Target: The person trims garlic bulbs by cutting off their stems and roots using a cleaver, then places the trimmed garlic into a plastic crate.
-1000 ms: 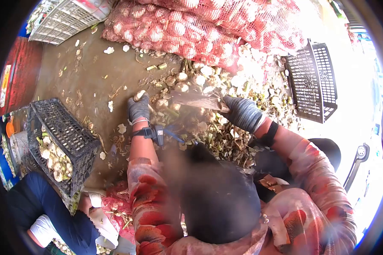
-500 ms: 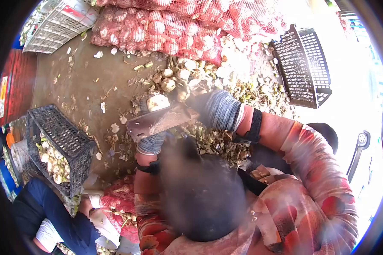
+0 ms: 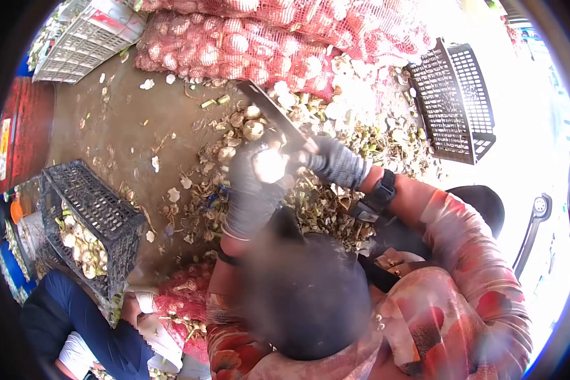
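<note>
My gloved left hand [image 3: 252, 193] is wrapped round a bright white garlic bulb [image 3: 270, 166], which faces up and is partly overexposed. Just right of it, my gloved right hand [image 3: 337, 163] grips a wide-bladed knife [image 3: 275, 115] by its handle; the blade slants up and to the left, above the bulb. The fingertips of both hands are close together near the bulb. Beyond the hands, loose garlic bulbs [image 3: 253, 130] lie on the floor, and cut stalks and dry leaves [image 3: 329, 218] form a heap beneath and beside them.
Red mesh sacks of garlic [image 3: 234, 50] lie at the top. A black crate [image 3: 453, 104] stands at the right, another black crate [image 3: 101, 202] with garlic at the left, and a white crate [image 3: 88, 41] at the top left. A person's dark-clothed leg [image 3: 82, 316] is at the lower left.
The knife has swung from low across my left hand to pointing up-left, and my right hand has turned with it. My left hand has moved right and down, still holding a bulb.
</note>
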### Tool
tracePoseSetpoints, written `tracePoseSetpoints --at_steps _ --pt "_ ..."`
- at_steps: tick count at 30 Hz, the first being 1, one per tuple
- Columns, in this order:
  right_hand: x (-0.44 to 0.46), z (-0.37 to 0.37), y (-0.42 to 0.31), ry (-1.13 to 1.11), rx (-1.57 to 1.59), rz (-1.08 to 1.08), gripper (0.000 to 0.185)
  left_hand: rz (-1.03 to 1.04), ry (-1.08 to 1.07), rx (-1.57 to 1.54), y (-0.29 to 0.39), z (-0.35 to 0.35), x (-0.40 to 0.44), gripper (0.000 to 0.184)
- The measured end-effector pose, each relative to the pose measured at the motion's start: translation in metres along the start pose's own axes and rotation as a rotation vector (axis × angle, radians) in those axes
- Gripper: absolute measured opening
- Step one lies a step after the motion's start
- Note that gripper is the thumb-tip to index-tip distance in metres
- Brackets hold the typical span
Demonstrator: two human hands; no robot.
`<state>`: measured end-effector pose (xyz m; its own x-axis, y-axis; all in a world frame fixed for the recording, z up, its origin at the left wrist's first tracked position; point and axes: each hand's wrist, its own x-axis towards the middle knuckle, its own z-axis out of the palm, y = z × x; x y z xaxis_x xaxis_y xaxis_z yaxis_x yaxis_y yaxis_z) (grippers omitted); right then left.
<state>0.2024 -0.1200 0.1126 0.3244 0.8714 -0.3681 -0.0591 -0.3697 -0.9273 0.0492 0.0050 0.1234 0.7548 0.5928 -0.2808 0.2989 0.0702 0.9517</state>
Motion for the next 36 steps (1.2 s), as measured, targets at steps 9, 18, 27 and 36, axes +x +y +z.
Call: tracePoseSetpoints --at_steps 9,18,27,36 --pt "0.016 0.015 -0.014 -0.045 -0.445 -0.179 0.055 -0.155 -0.15 -0.846 -0.035 -0.01 0.005 0.051" --pt "0.004 -0.036 -0.015 -0.255 -0.981 0.036 0.026 0.066 0.217 0.046 -0.029 -0.052 -0.016 0.023" --pt "-0.002 -0.058 0.096 0.158 -0.443 -0.079 0.04 0.32 0.757 -0.651 -0.055 -0.189 -0.054 0.063" --pt "-0.015 -0.017 0.008 -0.186 -1.027 0.153 0.031 0.214 0.152 0.853 -0.168 -0.048 0.06 0.034"
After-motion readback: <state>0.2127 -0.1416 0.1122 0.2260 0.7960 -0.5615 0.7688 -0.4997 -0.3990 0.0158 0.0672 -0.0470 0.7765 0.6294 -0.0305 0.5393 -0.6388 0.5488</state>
